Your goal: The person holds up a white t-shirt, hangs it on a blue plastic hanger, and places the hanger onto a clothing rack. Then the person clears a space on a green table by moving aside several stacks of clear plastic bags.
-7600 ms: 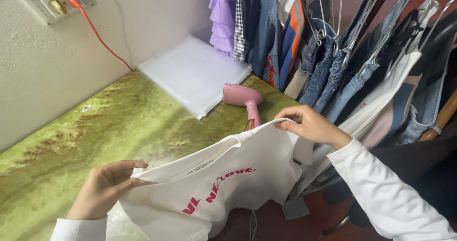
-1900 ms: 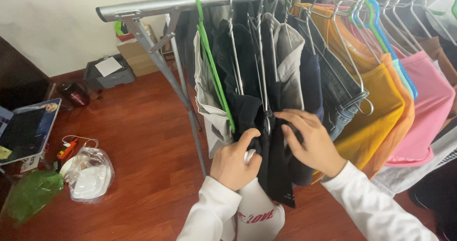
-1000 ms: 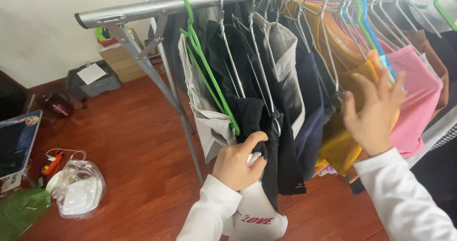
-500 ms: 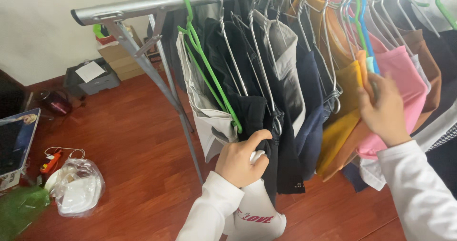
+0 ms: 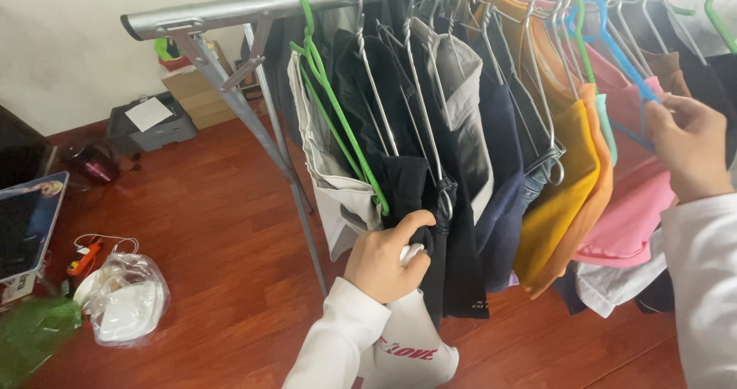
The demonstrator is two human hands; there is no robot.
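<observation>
The left hand (image 5: 384, 258) is closed in a fist around a bunched white cotton T-shirt with red lettering (image 5: 411, 347), which hangs down from the grip toward 6 o'clock, just in front of the black garments (image 5: 414, 197) on the rail. The right hand (image 5: 691, 155), at 3 o'clock, has its fingers curled shut around the lower bar of one blue plastic hanger (image 5: 614, 51); that hanger carries a pink top (image 5: 633, 220). One grey metal clothes rail (image 5: 307, 1) runs across 12 o'clock. On it hang two green plastic hangers (image 5: 330, 105) at the left end, several thin wire ones, one yellow top (image 5: 556, 220) and one orange top (image 5: 595, 205). On the red wooden floor (image 5: 215, 228) at 8 o'clock lies one clear plastic bag (image 5: 123, 301).
</observation>
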